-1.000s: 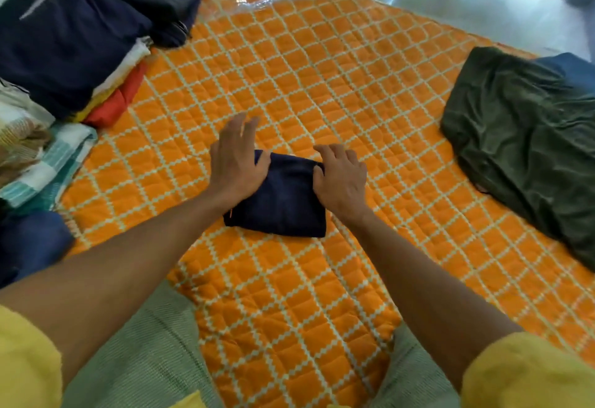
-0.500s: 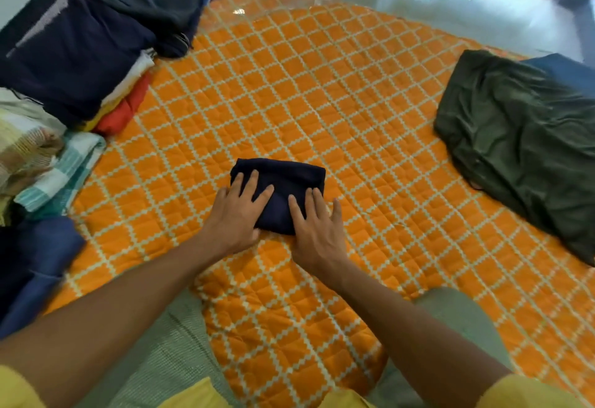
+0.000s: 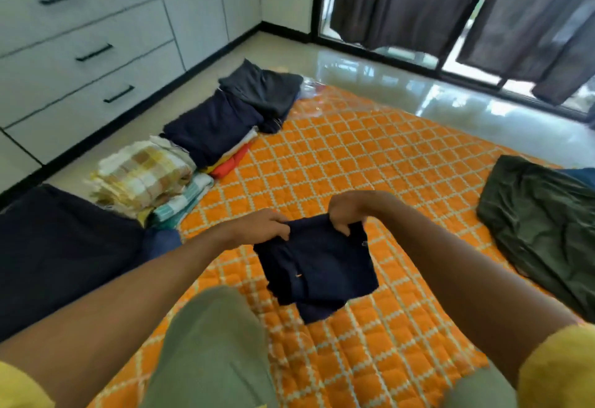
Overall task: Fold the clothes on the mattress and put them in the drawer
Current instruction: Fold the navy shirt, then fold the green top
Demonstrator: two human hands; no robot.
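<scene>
1. Above the mattress (image 3: pixel 322 156), at the middle of the view, a folded navy garment (image 3: pixel 317 266) hangs lifted off the quilt, held by its top edge.
2. Left hand (image 3: pixel 260 225) pinches the top-left corner, its fingers (image 3: pixel 283 232) curled round the cloth; right hand (image 3: pixel 346 211) grips the top-right corner the same way.
3. Handling, as a judgement: the garment looks light, soft and limp. Its lower layers sag and stagger below the hands, so the fold may slip open if carried by the top edge alone.
4. Better hold, I judge: one flat hand under the bundle and the other on top, or a pinch through all layers at both sides, would keep it square.
5. Nothing about it looks fragile or slippery; a small orange mark shows near its middle, too small to tell what it is.
6. At 9 to 11 o'clock a row of folded stacks (image 3: pixel 180 162) lines the mattress's left edge, with a dark pile (image 3: pixel 54 246) at 9 o'clock touching that edge.
7. At 3 o'clock an unfolded green garment (image 3: pixel 544 227) lies well apart from the hands.
8. Drawers (image 3: pixel 83 50) stand at 10 to 11 o'clock beyond a strip of floor (image 3: pixel 418 92); all appear closed, so one likely needs opening before the garment goes in.
9. Open quilt stretches from 12 to 2 o'clock, giving room to swing the garment; the way to the drawers crosses the stacks, so lift it clear of them.
</scene>
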